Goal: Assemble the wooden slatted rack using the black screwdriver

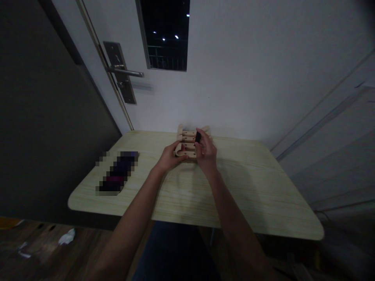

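A small pale wooden frame (190, 153) with several parallel slats and dark holes stands at the back of the table. My left hand (169, 157) is closed on its near left corner, the thumb along the front edge. Between the thumb and fingers of my right hand (208, 153) is a small black block-like piece (198, 137), held just over the frame's right side. Some reddish spots show among the slats. Part of the frame's right side is hidden behind my right hand.
The light wood-grain table (187, 195) butts against a white door with a metal handle (125, 72). A dark, pixelated flat object (120, 171) lies on the table's left part. Crumpled white paper (67, 237) is on the floor at left.
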The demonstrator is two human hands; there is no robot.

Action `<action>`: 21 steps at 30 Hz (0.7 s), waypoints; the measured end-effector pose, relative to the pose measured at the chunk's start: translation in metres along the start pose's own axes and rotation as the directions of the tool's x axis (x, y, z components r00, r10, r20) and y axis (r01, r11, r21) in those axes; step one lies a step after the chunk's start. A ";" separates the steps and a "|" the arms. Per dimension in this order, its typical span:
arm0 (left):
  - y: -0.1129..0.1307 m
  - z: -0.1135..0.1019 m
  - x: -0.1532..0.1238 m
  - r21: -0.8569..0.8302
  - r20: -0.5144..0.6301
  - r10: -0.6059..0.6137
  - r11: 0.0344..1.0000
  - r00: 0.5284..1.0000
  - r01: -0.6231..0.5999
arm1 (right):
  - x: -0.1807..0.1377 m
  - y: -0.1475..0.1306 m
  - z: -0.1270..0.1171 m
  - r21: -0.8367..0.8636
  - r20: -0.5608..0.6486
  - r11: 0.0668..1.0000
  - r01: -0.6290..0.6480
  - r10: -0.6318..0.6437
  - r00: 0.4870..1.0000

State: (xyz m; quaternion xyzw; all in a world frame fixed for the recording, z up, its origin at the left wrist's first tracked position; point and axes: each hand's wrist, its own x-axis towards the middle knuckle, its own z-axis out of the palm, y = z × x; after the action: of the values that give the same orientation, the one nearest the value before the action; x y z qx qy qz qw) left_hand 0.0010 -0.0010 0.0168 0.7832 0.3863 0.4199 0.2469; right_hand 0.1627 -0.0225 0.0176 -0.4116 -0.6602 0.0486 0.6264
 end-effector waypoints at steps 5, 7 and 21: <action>-0.005 0.001 0.000 0.014 -0.009 0.010 1.000 1.000 -0.010 | 0.002 0.001 0.001 -0.090 -0.104 0.996 -0.019 0.010 0.995; -0.006 0.002 0.000 0.013 -0.011 0.011 1.000 1.000 -0.011 | 0.003 -0.002 0.000 -0.137 -0.104 0.990 -0.036 0.021 0.994; -0.004 0.002 0.000 0.001 -0.004 0.012 1.000 1.000 -0.012 | 0.002 -0.002 0.000 -0.081 -0.004 0.995 0.057 -0.057 0.998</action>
State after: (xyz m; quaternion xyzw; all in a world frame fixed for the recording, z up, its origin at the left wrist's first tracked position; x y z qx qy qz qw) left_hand 0.0009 0.0013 0.0133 0.7848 0.3824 0.4228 0.2431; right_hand 0.1622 -0.0231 0.0203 -0.4179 -0.6711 0.0025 0.6124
